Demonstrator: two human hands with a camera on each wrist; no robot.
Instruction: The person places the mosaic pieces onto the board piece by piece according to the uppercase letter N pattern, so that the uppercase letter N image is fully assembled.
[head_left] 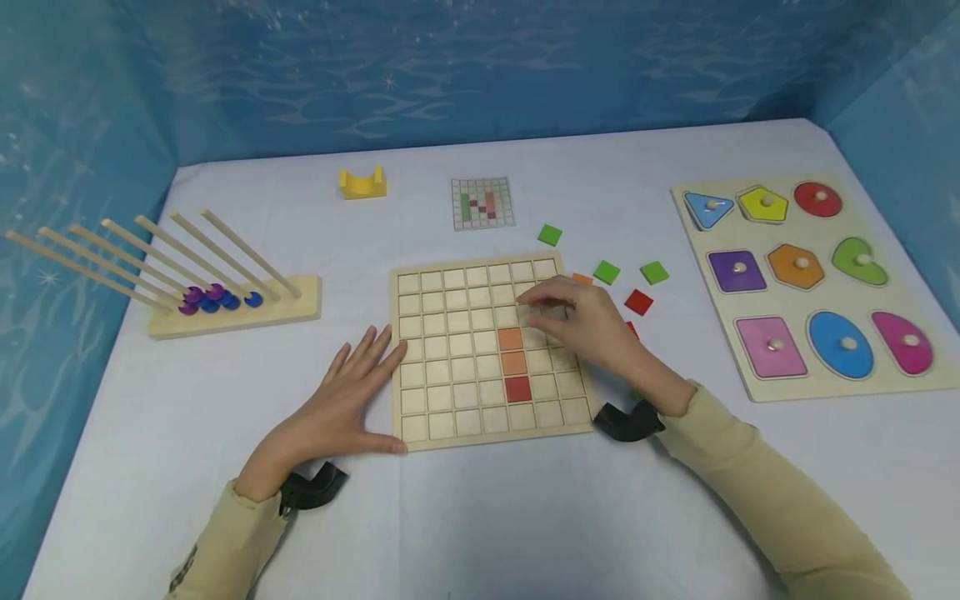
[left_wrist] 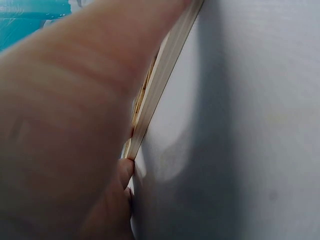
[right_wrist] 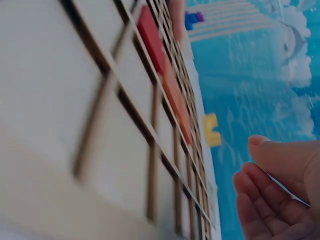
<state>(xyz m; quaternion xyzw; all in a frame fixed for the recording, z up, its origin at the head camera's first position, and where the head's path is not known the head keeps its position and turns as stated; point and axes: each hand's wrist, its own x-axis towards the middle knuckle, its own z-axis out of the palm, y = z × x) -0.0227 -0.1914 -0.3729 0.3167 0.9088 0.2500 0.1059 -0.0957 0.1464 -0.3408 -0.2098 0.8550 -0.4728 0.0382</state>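
Observation:
A wooden grid board lies flat on the white table. One column holds an orange tile, a second orange tile and a red tile. My left hand rests with fingers spread against the board's left edge, thumb at the near left corner. Over the right part of the board hovers my right hand, fingers loosely bent, thumb and forefinger apart. No tile shows between the right fingertips and thumb in the right wrist view. Beyond the board lies a small pattern card.
Loose green tiles, red tiles and an orange tile lie right of the board, some partly hidden by my right hand. A knobbed shape puzzle is far right. Left stand a pegged bead rack and a yellow block.

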